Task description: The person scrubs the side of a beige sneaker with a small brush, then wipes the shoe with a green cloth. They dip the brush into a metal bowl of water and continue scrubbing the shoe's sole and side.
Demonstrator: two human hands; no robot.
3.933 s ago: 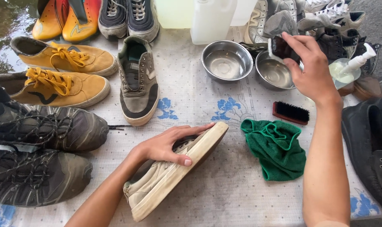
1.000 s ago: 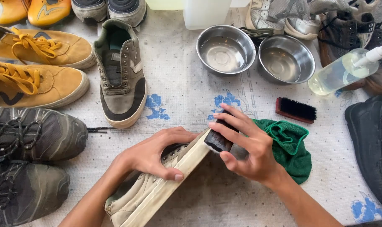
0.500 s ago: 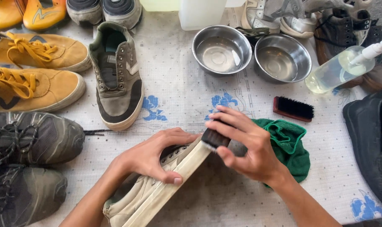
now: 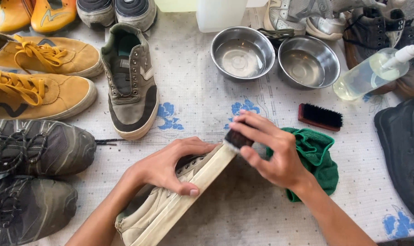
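A beige canvas sneaker [image 4: 170, 209] lies tilted on its side on the table, pale sole edge facing up. My left hand [image 4: 172, 165] grips it across the upper, fingers curled over the sole edge. My right hand [image 4: 270, 155] holds a small dark brush [image 4: 238, 138] with its bristles pressed on the sole's toe end. A crumpled green cloth [image 4: 316, 157] lies just right of my right hand.
Two steel bowls [image 4: 242, 52] [image 4: 309, 61] with water stand at the back, beside a clear pump bottle [image 4: 370, 75]. A second red-backed brush [image 4: 320, 116] lies by the cloth. A matching grey-green sneaker [image 4: 129, 84], yellow shoes [image 4: 38, 91], grey hiking shoes [image 4: 34, 148] and a black shoe [image 4: 402, 155] ring the patterned tablecloth.
My right hand came from the back right to the sneaker with a brush in it. Over the last second it has slid the brush slightly along the sole toward the toe.
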